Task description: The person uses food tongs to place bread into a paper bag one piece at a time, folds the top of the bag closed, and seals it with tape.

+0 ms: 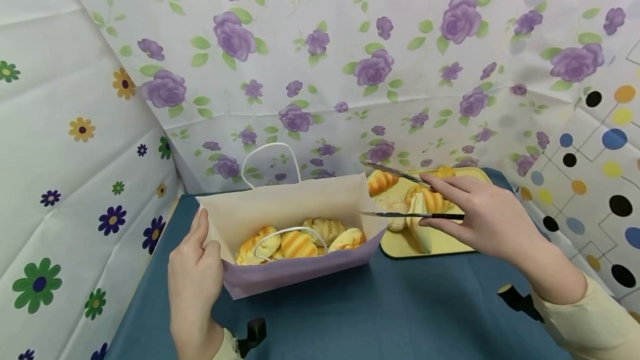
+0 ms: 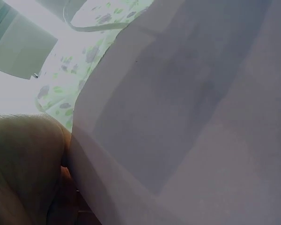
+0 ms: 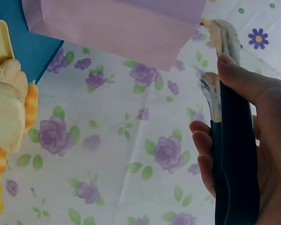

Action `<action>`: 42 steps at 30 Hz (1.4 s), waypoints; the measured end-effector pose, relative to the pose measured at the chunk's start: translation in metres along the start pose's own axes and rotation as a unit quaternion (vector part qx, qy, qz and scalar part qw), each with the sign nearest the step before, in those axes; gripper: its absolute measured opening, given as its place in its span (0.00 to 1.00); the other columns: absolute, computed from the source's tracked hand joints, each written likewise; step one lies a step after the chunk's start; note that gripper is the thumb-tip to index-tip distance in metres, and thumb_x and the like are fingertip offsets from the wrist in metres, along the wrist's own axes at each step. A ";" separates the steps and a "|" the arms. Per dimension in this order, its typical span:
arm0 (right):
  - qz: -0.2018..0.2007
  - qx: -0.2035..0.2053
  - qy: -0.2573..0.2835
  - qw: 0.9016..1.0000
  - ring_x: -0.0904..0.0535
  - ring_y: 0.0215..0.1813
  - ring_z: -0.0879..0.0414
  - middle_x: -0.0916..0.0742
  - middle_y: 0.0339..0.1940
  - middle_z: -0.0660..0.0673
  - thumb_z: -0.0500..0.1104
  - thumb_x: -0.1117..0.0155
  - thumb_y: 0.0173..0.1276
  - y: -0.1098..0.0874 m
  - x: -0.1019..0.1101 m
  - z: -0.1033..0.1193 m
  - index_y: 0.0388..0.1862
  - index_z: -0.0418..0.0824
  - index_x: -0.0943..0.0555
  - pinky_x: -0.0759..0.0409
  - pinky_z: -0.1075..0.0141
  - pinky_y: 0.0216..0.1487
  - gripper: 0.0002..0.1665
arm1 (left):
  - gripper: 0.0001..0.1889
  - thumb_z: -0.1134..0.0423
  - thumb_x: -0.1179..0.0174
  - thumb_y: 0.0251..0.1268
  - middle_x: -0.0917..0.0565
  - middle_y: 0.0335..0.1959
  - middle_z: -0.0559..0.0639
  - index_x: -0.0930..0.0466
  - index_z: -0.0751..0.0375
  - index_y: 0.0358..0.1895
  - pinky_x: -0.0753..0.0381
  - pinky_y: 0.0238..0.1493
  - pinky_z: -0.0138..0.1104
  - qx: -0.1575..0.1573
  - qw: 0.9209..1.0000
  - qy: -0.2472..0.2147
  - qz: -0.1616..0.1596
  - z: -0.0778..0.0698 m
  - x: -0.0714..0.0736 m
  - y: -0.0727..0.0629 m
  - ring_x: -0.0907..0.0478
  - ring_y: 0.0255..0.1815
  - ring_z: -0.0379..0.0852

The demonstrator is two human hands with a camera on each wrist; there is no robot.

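A purple paper bag with white handles stands open-topped in the head view. Several bread rolls lie inside it. My left hand grips the bag's left edge; the left wrist view is mostly filled by the pale bag wall. In my right hand is a pair of tongs with dark grips and metal ends. The tongs' arms are spread apart with nothing between their tips, which point left near the bag's right edge. Behind them sits a yellow tray holding several breads, among them a pale bread slice.
A blue cloth covers the table. White sheeting with purple flowers hangs behind it, and patterned sheets close in the left and right sides. The tray stands close against the bag's right side, toward the back of the table.
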State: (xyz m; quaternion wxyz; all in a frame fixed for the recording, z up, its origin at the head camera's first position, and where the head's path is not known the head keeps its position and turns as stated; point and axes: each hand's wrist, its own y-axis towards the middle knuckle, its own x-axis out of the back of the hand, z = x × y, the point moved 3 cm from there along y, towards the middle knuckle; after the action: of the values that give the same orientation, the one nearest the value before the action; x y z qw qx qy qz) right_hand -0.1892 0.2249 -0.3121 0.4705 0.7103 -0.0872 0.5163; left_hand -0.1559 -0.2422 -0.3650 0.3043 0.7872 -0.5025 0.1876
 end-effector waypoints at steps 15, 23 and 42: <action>-0.001 -0.063 -0.017 0.998 0.13 0.46 0.39 0.12 0.58 0.35 0.57 0.21 0.65 -0.028 -0.011 -0.054 0.82 0.43 0.27 0.16 0.45 0.36 0.50 | 0.29 0.65 0.60 0.81 0.34 0.82 0.48 0.36 0.58 0.82 0.40 0.14 0.38 0.013 1.000 0.003 0.012 -0.002 -0.001 -0.001 0.37 0.13 0.47; 0.032 -0.114 -0.046 0.992 0.18 0.57 0.30 0.15 0.62 0.31 0.44 0.14 0.57 -0.062 -0.038 -0.113 0.82 0.41 0.28 0.26 0.31 0.53 0.54 | 0.29 0.65 0.60 0.81 0.34 0.82 0.46 0.36 0.57 0.82 0.39 0.15 0.39 0.011 1.000 0.002 0.007 -0.002 -0.001 -0.002 0.20 0.31 0.57; 0.166 -0.111 -0.133 0.971 0.20 0.61 0.32 0.15 0.62 0.31 0.47 0.13 0.56 -0.122 -0.105 -0.173 0.76 0.38 0.23 0.31 0.29 0.59 0.49 | 0.28 0.65 0.59 0.81 0.32 0.81 0.48 0.34 0.59 0.81 0.39 0.20 0.39 -0.010 1.000 -0.011 -0.006 -0.001 -0.003 0.001 0.34 0.80 0.60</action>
State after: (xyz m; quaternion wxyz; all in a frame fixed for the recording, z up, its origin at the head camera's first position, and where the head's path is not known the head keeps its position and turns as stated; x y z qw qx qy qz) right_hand -0.2752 0.3843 -0.4643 0.4382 0.6916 -0.3229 0.4748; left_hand -0.1579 -0.2396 -0.3654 0.3074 0.7893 -0.5028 0.1722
